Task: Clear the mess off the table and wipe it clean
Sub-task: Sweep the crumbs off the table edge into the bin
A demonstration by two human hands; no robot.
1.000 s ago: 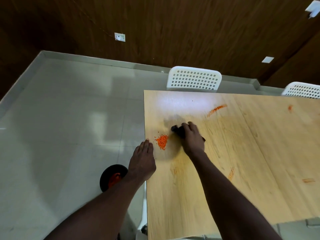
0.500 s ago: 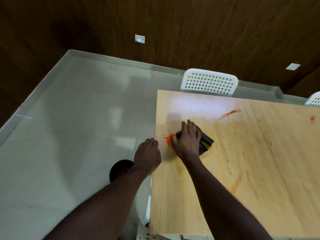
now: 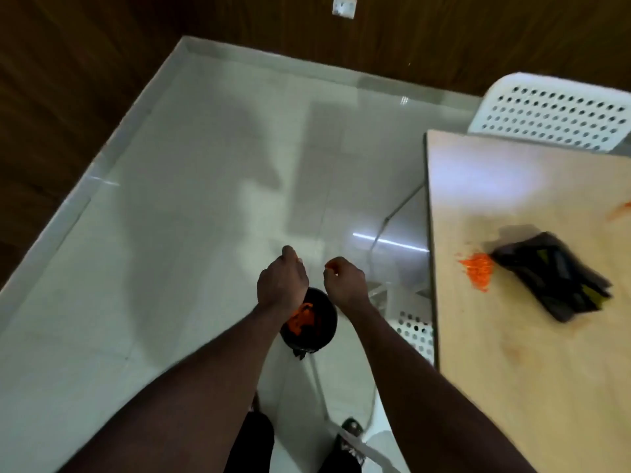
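A dark cloth (image 3: 553, 278) lies loose on the wooden table (image 3: 532, 387), with a small pile of orange crumbs (image 3: 478, 269) at its left end. Both hands are off the table, over the floor to its left. My left hand (image 3: 281, 281) hangs with its fingers curled, above a black bowl (image 3: 319, 331) on the floor that holds orange crumbs. My right hand (image 3: 345, 279) is beside it, fingers curled, with a few orange crumbs at the fingertips. A faint orange smear (image 3: 619, 209) marks the table at the right edge of the view.
A white perforated chair (image 3: 553, 114) stands at the table's far end, and another white chair (image 3: 415, 331) is tucked under its left edge. Glossy grey floor tiles (image 3: 191, 233) spread to the left. Dark wood wall panels close off the back.
My right hand let go of the cloth, which stays on the table. Both hands moved left off the table to above the black bowl. The view swung left and down.
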